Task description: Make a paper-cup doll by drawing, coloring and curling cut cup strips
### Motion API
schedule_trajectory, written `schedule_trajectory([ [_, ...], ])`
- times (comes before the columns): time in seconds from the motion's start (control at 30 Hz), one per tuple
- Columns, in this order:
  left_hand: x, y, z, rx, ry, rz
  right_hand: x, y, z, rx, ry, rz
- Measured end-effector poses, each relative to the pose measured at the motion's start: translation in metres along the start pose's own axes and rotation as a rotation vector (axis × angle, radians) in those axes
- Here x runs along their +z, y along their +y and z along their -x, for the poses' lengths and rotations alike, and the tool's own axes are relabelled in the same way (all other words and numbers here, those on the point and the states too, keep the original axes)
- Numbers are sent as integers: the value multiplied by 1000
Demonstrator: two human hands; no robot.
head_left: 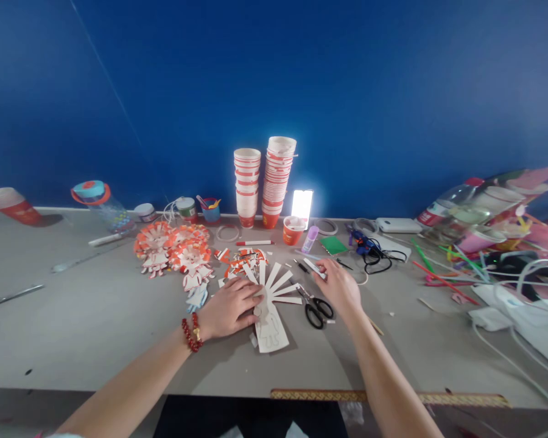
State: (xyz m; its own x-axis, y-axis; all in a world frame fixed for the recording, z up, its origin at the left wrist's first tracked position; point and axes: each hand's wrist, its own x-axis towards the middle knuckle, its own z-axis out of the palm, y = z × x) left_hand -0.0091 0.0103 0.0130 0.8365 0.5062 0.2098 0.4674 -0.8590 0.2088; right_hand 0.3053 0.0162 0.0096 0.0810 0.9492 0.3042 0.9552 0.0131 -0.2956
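Note:
My left hand [232, 304] lies flat with its fingers stretched over a white paper cutout [273, 331], pressing it to the table. The cutout has strips fanned out at its top and a faint drawn figure on its lower part. My right hand [340, 286] is closed on a white pen-like stick [314, 267], just right of the fanned strips; its exact kind is hard to make out. Between my hands lie black-handled scissors [318, 310], partly open. A black pen [300, 266] rests close to the right fingertips.
Finished-looking orange and white paper figures [192, 255] lie left, beside orange paper scraps [242, 261]. Behind stand tall paper cup stacks [281, 182], a single cup [293, 231], a lit phone [302, 204] and a glue stick [310, 239]. A glue gun [365, 243] and cables lie right.

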Motion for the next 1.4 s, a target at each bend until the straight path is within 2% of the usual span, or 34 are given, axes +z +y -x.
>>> schedule_trajectory([
  [0.07, 0, 1, 0, -9, -4, 0, 1, 4, -2, -3, -11, -27],
  [0.17, 0, 4, 0, -14, -7, 21, 6, 2, -3, -80, -33, -48],
  [0.3, 1, 8, 0, 6, -34, 37, 13, -10, -3, -166, -44, 53],
  [0.43, 1, 8, 0, -3, -56, 39, 12, -12, -4, -126, -11, 32],
  [0.5, 1, 7, 1, -14, -61, 39, 6, -12, -4, -80, 42, -130],
  [0.57, 1, 7, 2, -23, -59, 29, -3, -17, -2, -42, 58, -430],
  [0.6, 1, 7, 3, -24, -58, 21, -9, -22, 0, -28, 23, -625],
  [0.63, 1, 7, 3, -22, -59, 12, -15, -28, 3, -13, -44, -832],
  [0.7, 1, 8, 3, -14, -60, 1, -25, -44, 8, 26, -273, -1192],
  [0.77, 0, 9, 3, -12, -55, -3, -32, -61, 13, 76, -469, -1400],
  [0.83, -1, 9, 3, -19, -42, -3, -33, -73, 15, 98, -559, -1493],
  [0.9, -1, 9, 4, -27, -30, -3, -28, -82, 16, 77, -549, -1517],
  [1.03, 2, 9, 7, -40, -21, -15, -5, -93, 19, 62, -352, -1412],
  [1.1, 4, 9, 8, -48, -25, -28, 6, -95, 22, 77, -299, -1337],
  [1.27, 4, 11, 10, -53, -40, -52, 21, -91, 28, 88, -396, -1256],
  [1.33, 3, 12, 9, -59, -54, -47, 25, -87, 29, 61, -353, -1196],
  [1.4, 2, 12, 9, -66, -67, -36, 29, -84, 29, -40, -279, -1102],
])
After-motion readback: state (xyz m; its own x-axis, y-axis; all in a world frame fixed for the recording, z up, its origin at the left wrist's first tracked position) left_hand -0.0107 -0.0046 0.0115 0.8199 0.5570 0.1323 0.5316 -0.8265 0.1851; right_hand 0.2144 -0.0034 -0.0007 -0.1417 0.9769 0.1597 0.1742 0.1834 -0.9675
